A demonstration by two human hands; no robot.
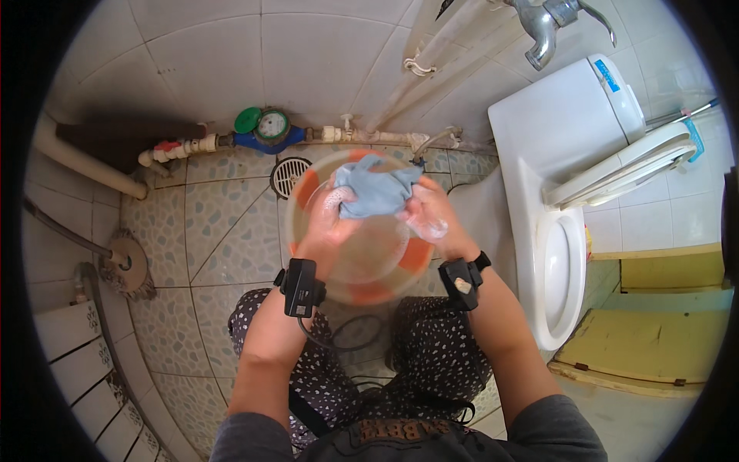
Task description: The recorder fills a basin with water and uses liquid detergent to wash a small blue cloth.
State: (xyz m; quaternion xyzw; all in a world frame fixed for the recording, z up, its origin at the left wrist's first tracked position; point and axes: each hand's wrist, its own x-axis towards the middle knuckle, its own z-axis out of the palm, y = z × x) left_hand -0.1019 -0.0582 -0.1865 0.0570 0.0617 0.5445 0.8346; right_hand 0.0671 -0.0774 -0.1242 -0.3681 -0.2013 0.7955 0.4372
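Note:
A bunched light-blue cloth (376, 189) is held up between my hands, over a round orange-and-cream basin (362, 292) with cloudy water in it. My left hand (331, 209) is closed on the cloth's left side, with white suds on its skin. On the other side my right hand (428, 212) grips the cloth's right edge, and suds lie on it near the thumb. The cloth hides some of the fingers. Each wrist wears a black strapped device.
Behind the basin, a water meter (271, 126) and pipes run along the wall beside a floor drain (291, 177). A white toilet (562, 269) stands at the right, and a metal tap (543, 35) juts out above. A brush head (127, 258) leans at the left.

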